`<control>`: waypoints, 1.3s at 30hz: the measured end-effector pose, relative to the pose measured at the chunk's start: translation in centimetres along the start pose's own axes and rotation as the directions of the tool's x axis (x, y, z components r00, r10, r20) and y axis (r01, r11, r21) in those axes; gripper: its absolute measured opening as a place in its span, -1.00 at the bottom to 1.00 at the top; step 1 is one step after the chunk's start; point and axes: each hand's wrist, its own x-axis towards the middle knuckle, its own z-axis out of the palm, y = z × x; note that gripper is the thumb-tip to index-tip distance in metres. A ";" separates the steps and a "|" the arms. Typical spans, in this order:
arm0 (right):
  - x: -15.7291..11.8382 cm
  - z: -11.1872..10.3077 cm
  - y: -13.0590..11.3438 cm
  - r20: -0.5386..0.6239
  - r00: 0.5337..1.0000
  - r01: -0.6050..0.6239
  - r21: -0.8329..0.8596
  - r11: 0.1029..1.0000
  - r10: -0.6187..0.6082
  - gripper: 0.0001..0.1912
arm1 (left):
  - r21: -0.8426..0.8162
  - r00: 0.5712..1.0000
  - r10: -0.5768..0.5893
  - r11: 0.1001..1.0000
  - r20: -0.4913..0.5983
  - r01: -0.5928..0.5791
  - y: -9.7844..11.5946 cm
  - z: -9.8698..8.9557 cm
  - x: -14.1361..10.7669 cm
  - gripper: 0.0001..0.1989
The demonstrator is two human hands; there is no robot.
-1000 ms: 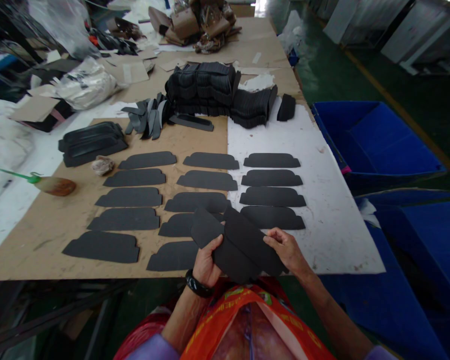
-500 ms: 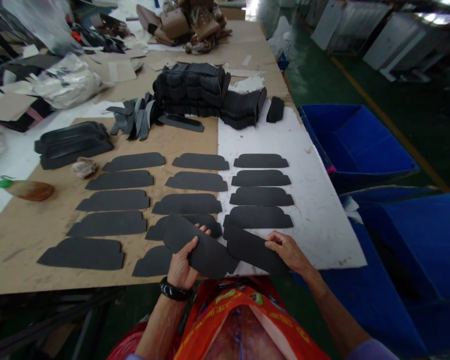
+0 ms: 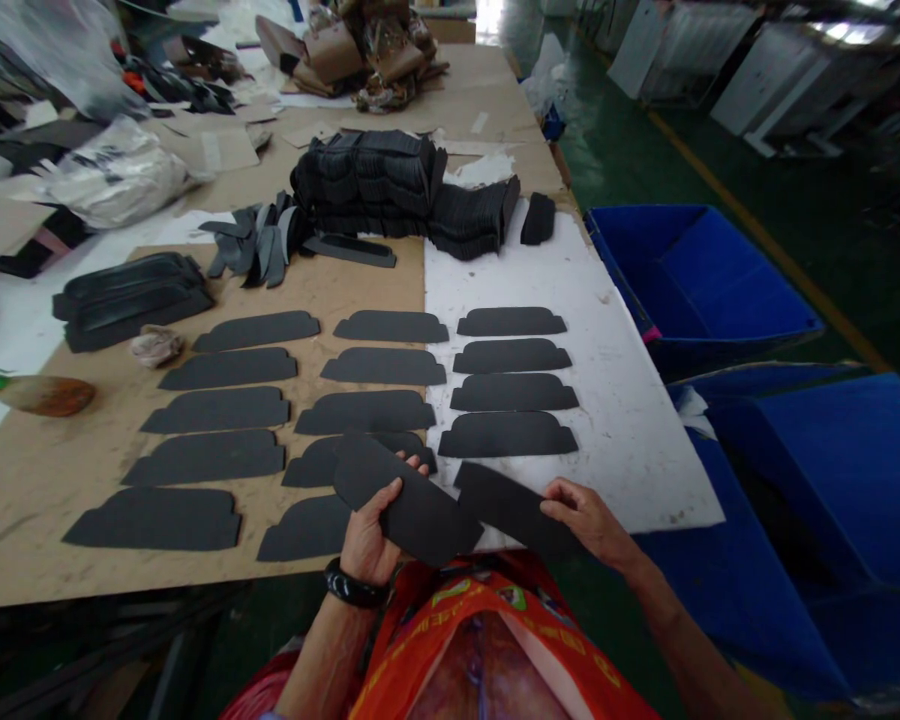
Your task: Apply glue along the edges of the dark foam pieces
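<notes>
My left hand [image 3: 375,530] is closed on a flat black shaped panel [image 3: 412,505], thumb on top and fingers curled beneath. Whether more than one panel is in that grip, I cannot tell. Between thumb and fingers, my right hand [image 3: 581,515] pinches another black panel [image 3: 506,500] at its right end. That panel tilts down to the right, its left end close to the panel in my left hand. Beyond both hands, similar panels lie flat in three columns: a left one [image 3: 214,408], a middle one [image 3: 367,411] and a right one [image 3: 508,433].
Thick stacks of black pieces [image 3: 367,175] stand at the back of the table [image 3: 30,560]. Farther left are a moulded black pile [image 3: 131,298], a crumpled cloth [image 3: 156,345] and a bottle with a green tip [image 3: 45,394]. Blue bins [image 3: 720,290] stand to the right.
The panel in my right hand has moved slightly right, away from the one in my left hand, opening a gap between them. The whole view has shifted a little.
</notes>
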 end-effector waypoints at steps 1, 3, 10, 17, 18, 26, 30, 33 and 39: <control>-0.2 -0.4 0.4 -0.076 0.997 -0.003 0.071 0.998 0.008 -0.78 | -0.007 1.000 -0.003 1.000 0.000 0.003 0.1 0.0 0.0 -0.63; -0.5 -1.0 1.3 -0.248 0.968 0.021 0.215 0.976 0.034 -0.69 | -0.023 1.000 -0.007 1.000 0.001 0.007 0.2 0.0 -0.1 -0.62; -2.6 -0.9 4.1 -0.508 0.819 0.004 0.470 0.882 0.267 -0.52 | -0.032 1.000 -0.022 0.999 -0.001 0.022 0.7 -0.2 0.0 -0.62; -4.1 3.0 4.4 -0.580 0.720 -0.006 0.544 0.839 0.381 -0.47 | -0.012 0.999 -0.023 1.000 0.038 0.024 1.6 -1.0 -0.1 -0.60; -4.2 3.8 4.3 -0.562 0.729 -0.012 0.560 0.828 0.390 -0.46 | -0.014 0.999 -0.023 1.000 0.042 0.024 1.8 -1.2 -0.1 -0.60; -3.9 10.0 3.0 -0.286 0.870 -0.127 0.658 0.742 0.402 -0.45 | -0.023 1.000 -0.009 1.000 0.021 0.009 3.5 -2.9 -0.5 -0.64; -3.0 11.6 2.8 -0.240 0.889 -0.149 0.655 0.741 0.391 -0.48 | -0.033 1.000 -0.008 0.999 0.003 0.008 3.9 -3.6 -0.6 -0.65; -2.5 12.2 3.0 -0.235 0.892 -0.154 0.645 0.749 0.386 -0.50 | -0.042 1.000 -0.012 0.999 -0.005 0.012 3.9 -4.2 -0.6 -0.64; -2.0 12.4 3.6 -0.229 0.894 -0.172 0.617 0.768 0.385 -0.48 | -0.054 1.000 -0.017 0.998 0.013 0.017 4.0 -4.7 -0.5 -0.59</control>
